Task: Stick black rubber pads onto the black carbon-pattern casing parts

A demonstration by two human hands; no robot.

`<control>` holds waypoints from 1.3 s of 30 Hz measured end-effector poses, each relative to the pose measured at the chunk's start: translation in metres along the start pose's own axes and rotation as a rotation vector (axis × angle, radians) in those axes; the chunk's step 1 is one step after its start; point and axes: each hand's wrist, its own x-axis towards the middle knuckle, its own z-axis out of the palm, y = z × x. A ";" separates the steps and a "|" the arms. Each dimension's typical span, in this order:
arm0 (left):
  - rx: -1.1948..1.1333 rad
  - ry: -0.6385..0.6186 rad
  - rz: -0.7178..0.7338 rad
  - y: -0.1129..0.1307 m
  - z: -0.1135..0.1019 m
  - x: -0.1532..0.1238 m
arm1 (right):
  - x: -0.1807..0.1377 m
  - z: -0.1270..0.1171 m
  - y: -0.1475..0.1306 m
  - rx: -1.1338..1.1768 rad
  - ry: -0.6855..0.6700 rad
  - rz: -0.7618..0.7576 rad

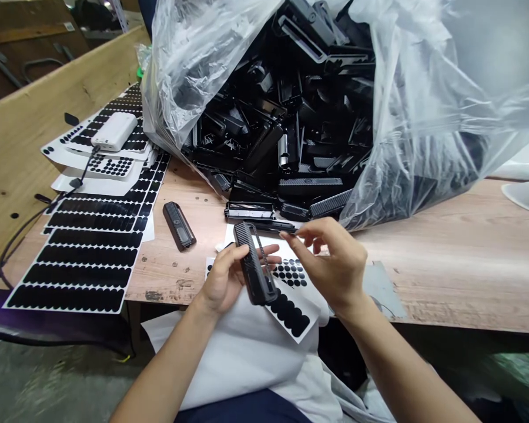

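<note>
My left hand (227, 279) grips a long black plastic part with a carbon-weave face (253, 270), held tilted over the table edge. My right hand (332, 264) hovers just right of it, fingers curled, thumb and forefinger pinched near the part's upper end; what they hold, if anything, is too small to make out. Under both hands lies a white sheet of black oval pads (291, 308), partly hanging off the edge. A second black part (179, 225) lies flat on the table to the left.
A big clear plastic bag (423, 117) full of black plastic parts (291, 117) fills the table's back. Stacked sheets of black pads (88, 258) lie at left, with a white power bank (114, 130) and its cable on them. A wooden board (22, 135) stands at left.
</note>
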 end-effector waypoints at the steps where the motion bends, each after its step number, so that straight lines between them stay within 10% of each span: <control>1: -0.031 0.018 -0.001 0.000 0.000 0.000 | -0.002 -0.001 0.002 -0.054 -0.018 -0.118; 8: -0.091 0.090 -0.011 -0.003 -0.002 0.002 | -0.018 -0.006 0.012 -0.219 -0.176 -0.341; 16: -0.061 0.046 0.019 -0.003 -0.001 0.001 | -0.003 -0.028 -0.001 0.071 -0.512 0.057; 22: -0.033 0.036 0.026 -0.004 -0.001 0.000 | 0.021 -0.031 -0.006 0.133 -0.684 0.088; 30: -0.060 0.061 0.024 -0.005 -0.003 0.001 | 0.026 -0.035 -0.006 0.167 -0.757 0.094; 39: -0.015 0.011 0.027 -0.005 -0.005 0.000 | 0.031 -0.025 -0.011 0.200 -0.492 0.075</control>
